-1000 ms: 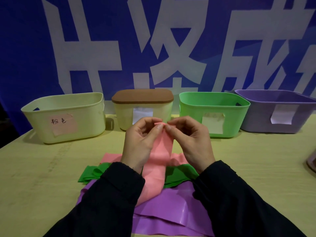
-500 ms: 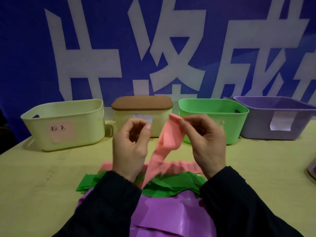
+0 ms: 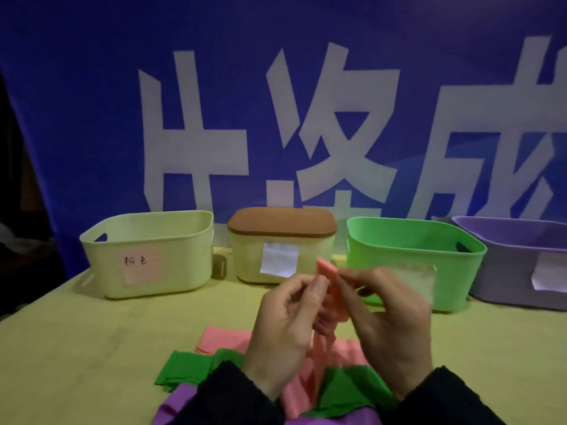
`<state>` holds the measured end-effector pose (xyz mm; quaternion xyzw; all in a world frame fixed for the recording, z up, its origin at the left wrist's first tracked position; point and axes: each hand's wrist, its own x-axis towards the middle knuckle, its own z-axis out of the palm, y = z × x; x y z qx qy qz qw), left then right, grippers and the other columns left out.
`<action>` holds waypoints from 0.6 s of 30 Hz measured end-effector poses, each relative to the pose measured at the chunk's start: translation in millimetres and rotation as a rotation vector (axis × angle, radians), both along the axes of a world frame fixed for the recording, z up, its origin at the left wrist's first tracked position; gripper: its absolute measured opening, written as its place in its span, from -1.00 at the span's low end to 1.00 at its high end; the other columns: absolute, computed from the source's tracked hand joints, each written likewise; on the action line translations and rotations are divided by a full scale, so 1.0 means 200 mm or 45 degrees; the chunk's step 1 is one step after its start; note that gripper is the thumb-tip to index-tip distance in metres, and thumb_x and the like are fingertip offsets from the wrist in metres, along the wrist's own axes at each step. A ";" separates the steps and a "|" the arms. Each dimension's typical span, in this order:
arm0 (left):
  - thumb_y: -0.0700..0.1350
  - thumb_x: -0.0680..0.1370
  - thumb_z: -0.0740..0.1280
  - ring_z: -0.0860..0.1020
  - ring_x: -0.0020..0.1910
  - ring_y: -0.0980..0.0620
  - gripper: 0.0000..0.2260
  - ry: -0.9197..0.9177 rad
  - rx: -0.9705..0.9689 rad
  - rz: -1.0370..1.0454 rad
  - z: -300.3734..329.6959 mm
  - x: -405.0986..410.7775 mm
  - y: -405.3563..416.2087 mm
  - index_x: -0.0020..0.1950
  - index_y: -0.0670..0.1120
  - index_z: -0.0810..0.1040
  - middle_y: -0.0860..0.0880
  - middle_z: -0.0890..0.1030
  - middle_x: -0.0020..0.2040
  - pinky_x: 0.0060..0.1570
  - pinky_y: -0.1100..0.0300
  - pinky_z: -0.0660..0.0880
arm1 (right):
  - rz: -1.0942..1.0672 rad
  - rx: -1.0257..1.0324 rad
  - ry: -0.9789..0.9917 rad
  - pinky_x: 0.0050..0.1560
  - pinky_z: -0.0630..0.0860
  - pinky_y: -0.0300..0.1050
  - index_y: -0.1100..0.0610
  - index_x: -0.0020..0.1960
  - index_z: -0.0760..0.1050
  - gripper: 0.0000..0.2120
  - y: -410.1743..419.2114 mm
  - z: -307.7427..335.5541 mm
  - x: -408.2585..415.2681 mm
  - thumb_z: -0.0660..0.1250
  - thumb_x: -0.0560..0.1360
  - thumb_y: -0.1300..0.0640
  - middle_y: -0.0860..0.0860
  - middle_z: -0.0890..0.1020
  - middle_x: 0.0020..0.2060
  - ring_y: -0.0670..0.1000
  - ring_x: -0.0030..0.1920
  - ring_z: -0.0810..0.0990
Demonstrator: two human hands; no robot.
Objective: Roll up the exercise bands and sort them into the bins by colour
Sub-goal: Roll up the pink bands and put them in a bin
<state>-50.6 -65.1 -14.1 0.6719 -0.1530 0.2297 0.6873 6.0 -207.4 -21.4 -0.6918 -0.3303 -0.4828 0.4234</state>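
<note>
The pink exercise band (image 3: pixel 329 289) stands nearly upright between the two hands, its top end raised above the fingertips in front of the lidded bin, its long axis running down and toward the viewer to the pile on the counter (image 3: pixel 76 348). The left hand (image 3: pixel 288 329) has its fingers (image 3: pixel 317 286) curled against the band's left side, gripping it; the right hand (image 3: pixel 389 314) pinches the same stretch from the right with curled fingers, slightly blurred. The band is a thin, flat, matte strip that folds softly. Below the hands, more pink band lies spread flat, over it a crumpled green band (image 3: pixel 190 372), and nearest, a smooth, glossy purple band (image 3: pixel 175 409). Black sleeves (image 3: pixel 233 400) cover both wrists. Along the far edge stand four rounded plastic bins: a pale yellow bin (image 3: pixel 153 256) with a pink handwritten label at left, a cream bin with a brown lid (image 3: pixel 282 225), a green bin (image 3: pixel 411 240), and a purple bin (image 3: pixel 515 240) at right. Behind hangs a blue banner (image 3: pixel 92 118) with large white characters.
</note>
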 end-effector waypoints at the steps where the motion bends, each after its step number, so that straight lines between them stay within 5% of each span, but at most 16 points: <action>1: 0.08 0.59 0.33 0.59 -0.28 0.00 -0.69 0.054 -0.082 -0.022 -0.01 0.01 0.00 -0.04 -0.17 0.65 -0.08 0.62 -0.26 -0.31 0.17 0.50 | 0.023 -0.034 0.012 -0.26 0.56 -0.07 0.12 -0.08 0.67 -0.87 0.02 -0.03 0.00 0.44 0.53 0.06 -0.10 0.66 -0.19 -0.11 -0.20 0.62; 12: 0.08 0.48 0.43 0.58 -0.24 -0.05 -0.71 0.365 -0.270 -0.028 -0.05 0.06 0.05 -0.12 -0.16 0.66 -0.14 0.62 -0.23 -0.24 0.10 0.56 | 0.042 -0.251 0.045 -0.26 0.55 0.05 0.04 -0.08 0.64 -0.89 0.05 -0.10 0.01 0.44 0.55 0.01 -0.10 0.65 -0.15 0.02 -0.17 0.63; 18: -0.07 0.68 0.24 0.61 -0.23 -0.16 -0.75 0.178 0.207 -0.092 0.02 0.10 0.07 -0.03 -0.23 0.55 -0.18 0.63 -0.21 -0.13 -0.19 0.59 | 0.314 -0.025 0.459 -0.06 0.58 -0.16 -0.06 0.09 0.62 -0.84 -0.02 0.00 0.03 0.35 0.55 -0.03 -0.19 0.65 -0.02 -0.10 0.00 0.63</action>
